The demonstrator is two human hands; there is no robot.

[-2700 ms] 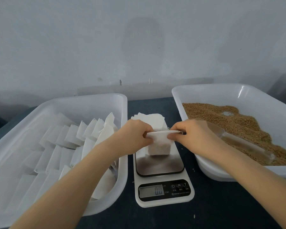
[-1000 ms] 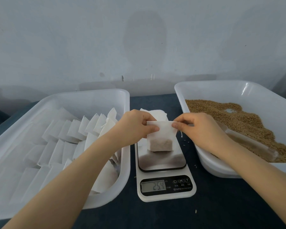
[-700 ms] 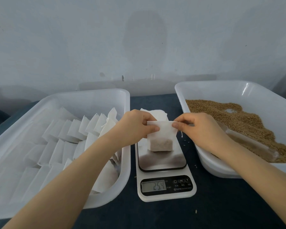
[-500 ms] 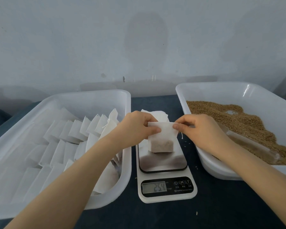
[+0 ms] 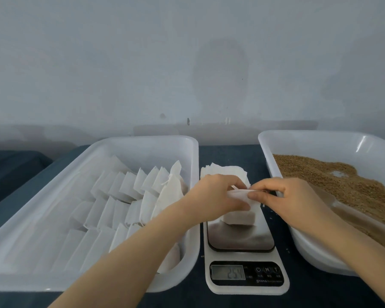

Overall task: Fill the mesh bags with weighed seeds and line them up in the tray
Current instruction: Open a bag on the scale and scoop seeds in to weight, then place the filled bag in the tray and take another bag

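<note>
Pinching the top edge of a small white mesh bag (image 5: 240, 216) from both ends: left hand (image 5: 216, 201) on the left end with thumb and fingers curled tight onto it, right hand (image 5: 285, 198) on the right end with fingertips closed narrow on the fabric. The mesh bag stands upright on the far part of the steel platform of a white digital kitchen scale (image 5: 240, 241). Its filled bottom is down on the platform and its mouth is up. The pinched top edge runs left to right, flattened between the hands; the long axis of the bag is roughly vertical, leaning slightly toward the camera. The scale's grey display (image 5: 228, 272) is lit, digits too blurred to read.

Just behind the scale lies a flat stack of empty white bags (image 5: 222, 172). Left of the scale, touching or nearly touching it, sits a white rectangular plastic tray (image 5: 142, 138) holding rows of filled white bags (image 5: 129, 196), overlapped and leaning. Right of the scale sits a second white plastic tray (image 5: 298, 134) with a heap of brown seeds (image 5: 342, 181) and a clear plastic scoop (image 5: 353, 216) lying in them.

Everything rests on a dark blue cloth surface (image 5: 229, 154); a few stray grains lie just right of the scale. Behind it is a plain pale grey wall (image 5: 187, 63) with faint stains.
</note>
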